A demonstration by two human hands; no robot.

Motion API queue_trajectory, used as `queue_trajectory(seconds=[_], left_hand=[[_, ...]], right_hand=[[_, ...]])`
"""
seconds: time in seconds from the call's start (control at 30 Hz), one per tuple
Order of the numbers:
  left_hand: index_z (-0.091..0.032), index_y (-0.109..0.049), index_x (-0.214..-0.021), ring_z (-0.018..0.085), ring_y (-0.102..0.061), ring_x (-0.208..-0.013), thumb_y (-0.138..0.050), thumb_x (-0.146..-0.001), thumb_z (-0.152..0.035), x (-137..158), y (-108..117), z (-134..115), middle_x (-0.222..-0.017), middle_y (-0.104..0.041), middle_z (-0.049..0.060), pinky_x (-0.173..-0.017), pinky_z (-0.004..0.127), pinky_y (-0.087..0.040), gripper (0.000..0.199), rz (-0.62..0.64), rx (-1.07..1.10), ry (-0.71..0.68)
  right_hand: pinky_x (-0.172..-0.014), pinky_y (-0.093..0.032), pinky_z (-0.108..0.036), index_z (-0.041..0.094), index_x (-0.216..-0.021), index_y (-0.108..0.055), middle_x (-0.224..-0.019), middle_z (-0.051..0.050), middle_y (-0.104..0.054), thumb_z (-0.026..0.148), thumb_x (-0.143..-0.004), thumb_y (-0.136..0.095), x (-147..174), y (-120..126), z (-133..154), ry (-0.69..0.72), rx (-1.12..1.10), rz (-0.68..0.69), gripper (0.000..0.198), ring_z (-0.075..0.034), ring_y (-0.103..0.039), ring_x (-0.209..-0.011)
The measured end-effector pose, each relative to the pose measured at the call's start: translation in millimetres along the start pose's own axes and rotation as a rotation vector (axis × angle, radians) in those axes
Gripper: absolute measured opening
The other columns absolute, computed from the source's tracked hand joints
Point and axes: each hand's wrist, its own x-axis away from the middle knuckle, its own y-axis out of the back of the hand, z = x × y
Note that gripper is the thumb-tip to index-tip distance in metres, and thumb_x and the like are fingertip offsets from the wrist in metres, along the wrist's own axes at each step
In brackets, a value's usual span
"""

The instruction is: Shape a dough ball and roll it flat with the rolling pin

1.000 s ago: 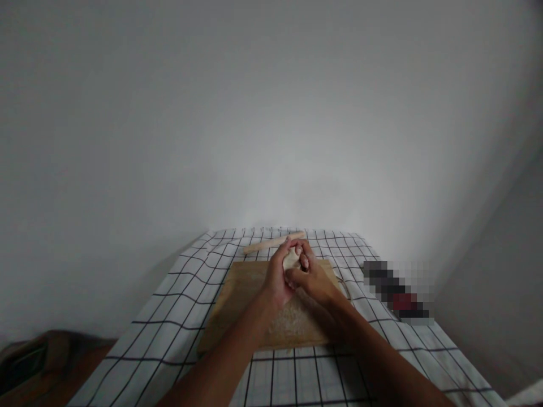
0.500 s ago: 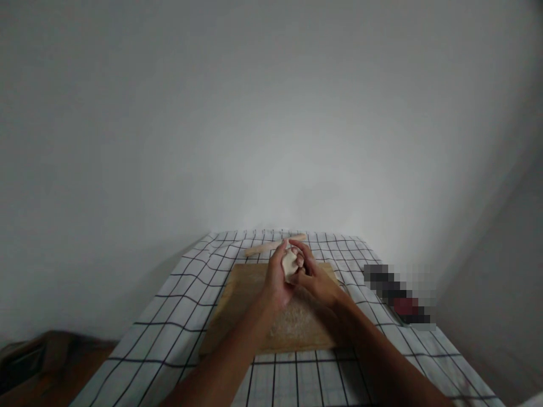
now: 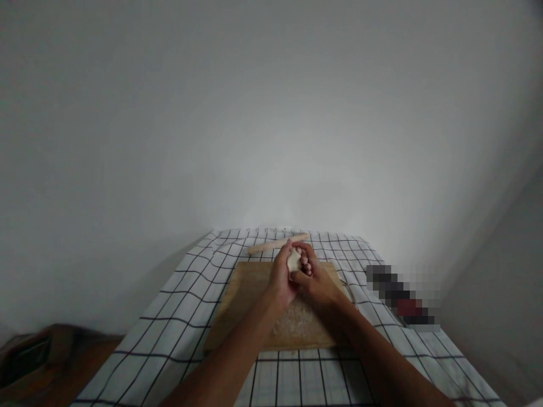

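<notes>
A pale lump of dough (image 3: 293, 262) sits between my two hands, above the far half of a wooden board (image 3: 246, 288). My left hand (image 3: 280, 278) cups it from the left, with the thumb side upward. From the right, my right hand (image 3: 314, 272) curls its fingers around it, and its thumb presses near the lower edge. Part of the dough is hidden by the fingers. White flour (image 3: 292, 325) is dusted over the board beneath my wrists.
Behind my hands a wooden rolling pin (image 3: 265, 246) lies slanted on the checked tablecloth (image 3: 178, 305). A pixelated dark and red object (image 3: 401, 297) is at the table's right edge. A plain wall rises behind; a brown piece of furniture (image 3: 59, 350) stands lower left.
My fingers have closed further around the dough, so less of it shows. The whole view has shifted slightly, moving the board and hands a little to the right in the picture.
</notes>
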Motion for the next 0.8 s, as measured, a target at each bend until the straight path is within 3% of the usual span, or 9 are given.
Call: queue_trajectory(seconds=[0.2, 0.3, 0.47, 0.57, 0.7, 0.8], left_hand=[[-0.016, -0.059, -0.076, 0.010, -0.051, -0.048, -0.059, -0.084, -0.065, -2, 2, -7, -0.059, -0.054, -0.002, -0.049, 0.023, -0.044, 0.049, 0.017, 0.109, -0.039], [-0.015, -0.064, -0.088, 0.016, -0.058, -0.056, -0.050, -0.089, -0.060, -2, 3, -13, -0.067, -0.062, 0.003, -0.054, 0.028, -0.049, 0.047, -0.048, 0.135, -0.087], [-0.017, -0.065, -0.101, 0.019, -0.066, -0.071, -0.052, -0.092, -0.042, -11, 7, -12, -0.086, -0.070, 0.008, -0.065, 0.032, -0.055, 0.030, -0.147, 0.092, -0.102], [-0.015, -0.067, -0.101, 0.019, -0.068, -0.077, -0.060, -0.091, -0.043, -18, 13, -9, -0.094, -0.072, 0.010, -0.069, 0.031, -0.056, 0.031, -0.116, 0.010, -0.105], [-0.013, -0.070, -0.104, 0.022, -0.071, -0.086, -0.069, -0.087, -0.045, -18, 20, -7, -0.100, -0.074, 0.014, -0.073, 0.032, -0.059, 0.036, -0.049, -0.159, -0.093], [-0.013, -0.070, -0.105, 0.024, -0.073, -0.085, -0.070, -0.087, -0.040, -17, 24, -3, -0.097, -0.075, 0.015, -0.068, 0.031, -0.059, 0.033, -0.068, -0.215, -0.019]], right_hand=[[-0.097, -0.047, -0.037, 0.034, -0.147, -0.034, -0.136, -0.005, -0.052, 0.027, -0.077, -0.071, -3, 3, -9, -0.029, -0.116, 0.044, 0.079, -0.019, -0.058, -0.110], [-0.097, -0.048, -0.038, 0.034, -0.147, -0.032, -0.146, -0.010, -0.045, 0.030, -0.077, -0.076, -4, 4, -16, 0.018, -0.124, 0.033, 0.083, -0.020, -0.058, -0.114], [-0.087, -0.053, -0.035, 0.027, -0.135, -0.049, -0.121, -0.007, -0.063, 0.035, -0.086, -0.069, -7, 5, -14, 0.054, 0.010, -0.037, 0.054, -0.018, -0.064, -0.099], [-0.080, -0.055, -0.033, 0.026, -0.124, -0.060, -0.112, -0.005, -0.067, 0.040, -0.088, -0.065, -11, 11, -13, 0.082, 0.071, -0.138, 0.039, -0.018, -0.065, -0.089], [-0.077, -0.055, -0.034, 0.022, -0.115, -0.067, -0.102, -0.005, -0.070, 0.050, -0.091, -0.060, -18, 23, -21, 0.090, 0.088, -0.283, 0.037, -0.019, -0.065, -0.085], [-0.081, -0.053, -0.034, 0.021, -0.112, -0.069, -0.102, -0.006, -0.070, 0.051, -0.092, -0.058, -21, 29, -26, 0.098, 0.094, -0.368, 0.038, -0.020, -0.065, -0.091]])
